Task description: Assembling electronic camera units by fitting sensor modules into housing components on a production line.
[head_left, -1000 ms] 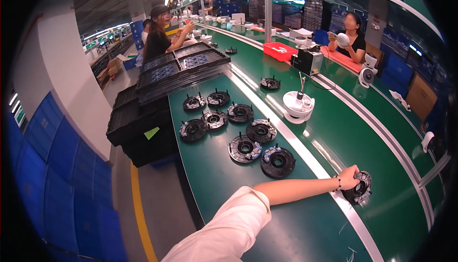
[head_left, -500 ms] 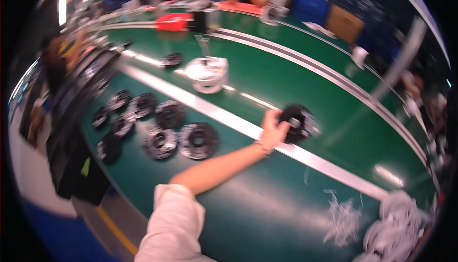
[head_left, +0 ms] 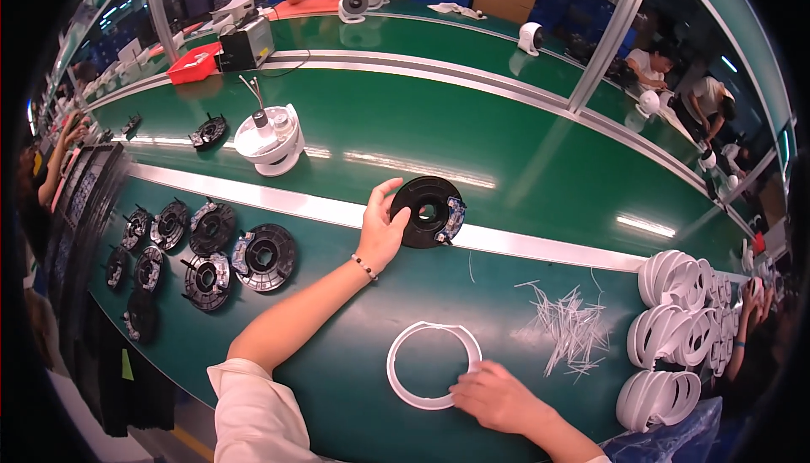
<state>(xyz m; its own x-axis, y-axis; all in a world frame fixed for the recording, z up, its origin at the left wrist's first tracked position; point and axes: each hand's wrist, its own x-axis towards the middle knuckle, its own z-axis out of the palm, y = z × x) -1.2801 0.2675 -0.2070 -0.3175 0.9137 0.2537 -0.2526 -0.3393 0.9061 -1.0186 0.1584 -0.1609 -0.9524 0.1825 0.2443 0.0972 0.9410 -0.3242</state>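
The right hand [head_left: 498,397] is cut off at the wrist by the lower edge; its fingers are pressed on a white ring [head_left: 433,364] lying flat on the green table [head_left: 354,379]. A black disc [head_left: 428,211], round with a central hole, is gripped at its rim by the left hand [head_left: 381,231] on the table's pale strip.

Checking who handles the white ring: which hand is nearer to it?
Right. The right hand touches the white ring at its lower right edge; the left hand grips the black disc beyond it.
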